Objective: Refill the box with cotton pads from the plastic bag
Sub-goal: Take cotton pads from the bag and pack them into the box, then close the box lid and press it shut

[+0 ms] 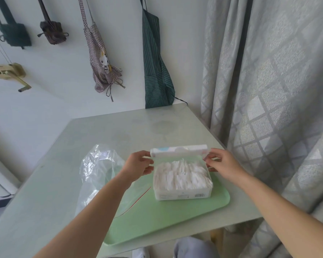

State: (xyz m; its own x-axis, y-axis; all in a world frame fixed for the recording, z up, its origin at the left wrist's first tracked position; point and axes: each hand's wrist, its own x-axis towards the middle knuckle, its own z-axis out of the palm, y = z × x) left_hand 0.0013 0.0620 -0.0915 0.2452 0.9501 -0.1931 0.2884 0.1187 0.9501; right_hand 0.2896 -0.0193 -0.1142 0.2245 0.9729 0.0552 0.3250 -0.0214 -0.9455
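Box (183,194) sitting full at tray's (166,216) right edge; my left fingers (147,169), right fingers (211,159) pinching lid (177,150) ends for even closing.

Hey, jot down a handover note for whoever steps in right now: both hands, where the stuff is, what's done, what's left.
Left hand: pinches the left end of the lid.
Right hand: pinches the lid's right end.
The lid is raised over the far edge of the box, which stands on the green tray.
Cotton pads: fill the box to the rim.
Plastic bag: lies left of the box, partly on the tray, and looks empty.
Done: the box seems refilled.
Left: probably lower the lid and press it closed.
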